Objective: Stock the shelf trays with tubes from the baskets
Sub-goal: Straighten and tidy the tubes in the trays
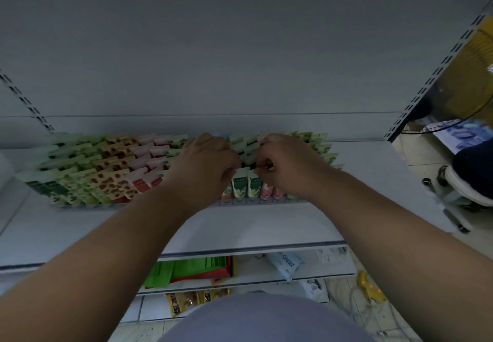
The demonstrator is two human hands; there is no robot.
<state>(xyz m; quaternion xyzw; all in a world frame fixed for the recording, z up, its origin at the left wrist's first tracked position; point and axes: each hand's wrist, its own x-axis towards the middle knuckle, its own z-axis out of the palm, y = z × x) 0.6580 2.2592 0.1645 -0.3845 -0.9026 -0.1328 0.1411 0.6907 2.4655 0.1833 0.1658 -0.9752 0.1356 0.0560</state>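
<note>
Rows of upright tubes (pixel 106 170), green, red-patterned and pink, fill a clear shelf tray (pixel 88 205) on the white shelf (pixel 266 224). Both my hands reach into the tray's middle rows. My left hand (pixel 205 162) rests curled over the tubes, its fingertips down among them. My right hand (pixel 285 165) pinches the top of a tube beside two green-and-white tubes (pixel 246 185) at the front. What lies under the palms is hidden. No basket is in view.
The shelf's grey back panel (pixel 240 61) rises behind the tray. Slotted uprights (pixel 437 72) flank the bay. Lower shelves hold green packets (pixel 197 269) and a white pack (pixel 286 263). A fan (pixel 469 80) and a chair base (pixel 453 189) stand at right.
</note>
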